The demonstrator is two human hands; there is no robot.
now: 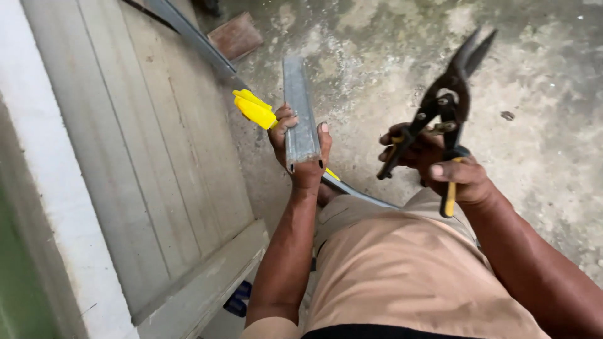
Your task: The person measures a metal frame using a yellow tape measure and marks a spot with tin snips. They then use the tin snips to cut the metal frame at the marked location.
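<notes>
Both hands are busy. Left hand (303,154) grips a short grey metal channel (299,107), whose long axis points away from the body, over the stained concrete floor (540,144). Right hand (449,169) closes around the handles of black tin snips (447,110), blades nearly shut, pointing up and to the right of the channel, just beside it. A yellow plastic piece (254,109) shows behind the left thumb. The channel looks smooth and thin.

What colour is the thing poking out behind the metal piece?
Bright yellow, by the left hand, seen in the head view.
</notes>
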